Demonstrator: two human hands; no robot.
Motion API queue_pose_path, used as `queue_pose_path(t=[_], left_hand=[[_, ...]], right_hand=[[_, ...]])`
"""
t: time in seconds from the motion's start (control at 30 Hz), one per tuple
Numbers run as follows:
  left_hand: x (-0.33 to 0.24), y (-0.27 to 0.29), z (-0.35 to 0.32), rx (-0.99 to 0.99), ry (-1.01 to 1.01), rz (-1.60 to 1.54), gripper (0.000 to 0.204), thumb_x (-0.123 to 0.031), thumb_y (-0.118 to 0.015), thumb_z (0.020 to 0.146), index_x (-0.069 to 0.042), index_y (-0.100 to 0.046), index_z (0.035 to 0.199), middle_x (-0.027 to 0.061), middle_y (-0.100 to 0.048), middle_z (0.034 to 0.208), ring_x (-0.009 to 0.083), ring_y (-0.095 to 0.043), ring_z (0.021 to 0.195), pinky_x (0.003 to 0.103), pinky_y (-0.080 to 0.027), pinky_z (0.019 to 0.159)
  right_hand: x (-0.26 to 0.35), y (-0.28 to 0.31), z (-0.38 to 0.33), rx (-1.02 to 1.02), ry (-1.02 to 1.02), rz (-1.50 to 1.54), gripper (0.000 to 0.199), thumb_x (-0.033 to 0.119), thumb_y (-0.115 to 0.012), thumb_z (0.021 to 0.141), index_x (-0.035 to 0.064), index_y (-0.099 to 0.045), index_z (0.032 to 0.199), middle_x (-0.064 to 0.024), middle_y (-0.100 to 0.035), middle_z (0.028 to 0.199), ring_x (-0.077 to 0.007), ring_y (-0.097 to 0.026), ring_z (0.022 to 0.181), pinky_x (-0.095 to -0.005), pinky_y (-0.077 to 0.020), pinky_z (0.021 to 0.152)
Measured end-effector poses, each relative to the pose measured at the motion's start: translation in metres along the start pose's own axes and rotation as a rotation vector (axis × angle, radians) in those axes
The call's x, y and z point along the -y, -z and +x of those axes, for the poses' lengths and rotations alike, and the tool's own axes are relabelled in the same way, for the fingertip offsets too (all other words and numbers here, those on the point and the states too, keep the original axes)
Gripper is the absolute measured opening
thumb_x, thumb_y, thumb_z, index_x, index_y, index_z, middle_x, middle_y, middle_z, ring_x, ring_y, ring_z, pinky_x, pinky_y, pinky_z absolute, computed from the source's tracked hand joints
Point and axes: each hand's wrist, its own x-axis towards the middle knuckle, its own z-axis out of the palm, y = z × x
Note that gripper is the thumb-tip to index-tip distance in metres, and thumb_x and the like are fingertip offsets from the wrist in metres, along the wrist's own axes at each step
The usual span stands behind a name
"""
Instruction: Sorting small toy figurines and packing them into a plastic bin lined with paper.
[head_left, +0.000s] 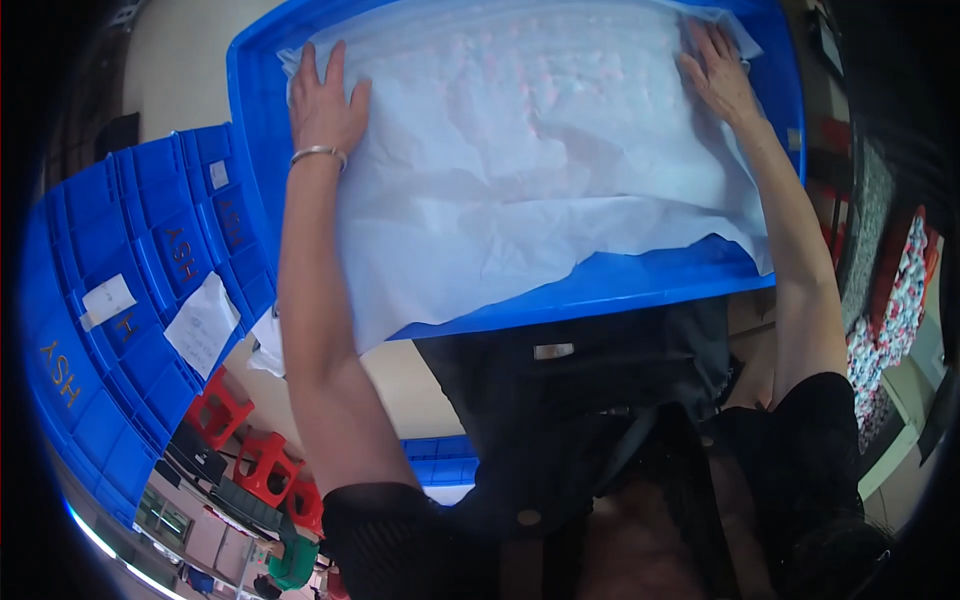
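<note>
A wide white sheet (450,190), thin and crinkled, lies over the inside of a large blue plastic bin (560,305). Faint pink and reddish spots show through it, but what lies beneath is hidden. My left hand (328,105) rests on the sheet near the bin's left side, fingers spread. On the opposite side, my right hand (720,75) lies on the sheet by the far right corner, its fingers stretched out. The sheet's near edge hangs unevenly over the bin's front rim at the left.
Stacked blue bins (130,250) with paper labels stand at my left. Behind them are red stools (265,465) and a person in green (293,562). Along the right lies a heap of small multicoloured pieces (890,310). A black apron-like cloth (600,370) hangs before me.
</note>
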Motion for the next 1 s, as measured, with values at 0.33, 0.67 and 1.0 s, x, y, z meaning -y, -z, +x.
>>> queue_pose_path(t=[0.33,0.67,1.0], left_hand=[[-0.056,0.164,-0.12,0.738,-0.12,-0.388,0.025,-0.022,-0.076,0.069,-0.007,-0.06,0.082,0.0107,-0.053,0.092,0.0293,-0.054,0.091,0.036,-0.046,0.075],[-0.037,0.111,-0.125,0.954,-0.152,0.078,0.027,-0.026,-0.077,0.067,-0.01,-0.062,0.083,0.0085,-0.058,0.095,0.0262,-0.056,0.093,0.036,-0.049,0.077],[-0.039,0.121,-0.126,0.975,-0.07,0.005,0.026,-0.027,-0.075,0.068,-0.008,-0.064,0.083,0.0103,-0.06,0.086,0.0283,-0.061,0.089,0.038,-0.049,0.077]], right_hand=[[0.045,0.186,-0.106,0.821,-0.195,0.385,0.042,0.029,-0.072,0.072,0.0118,-0.061,0.109,-0.0111,-0.059,0.106,-0.0291,-0.057,0.096,-0.0371,-0.0453,0.086],[0.034,0.116,-0.154,0.757,0.031,0.095,0.023,0.009,-0.069,0.068,0.0067,-0.066,0.091,-0.0112,-0.057,0.1,-0.0305,-0.056,0.097,-0.0389,-0.0472,0.085],[0.056,0.15,-0.135,0.807,0.122,0.013,0.02,0.001,-0.063,0.067,0.0053,-0.064,0.087,-0.0114,-0.056,0.099,-0.0317,-0.057,0.097,-0.0394,-0.0481,0.085]])
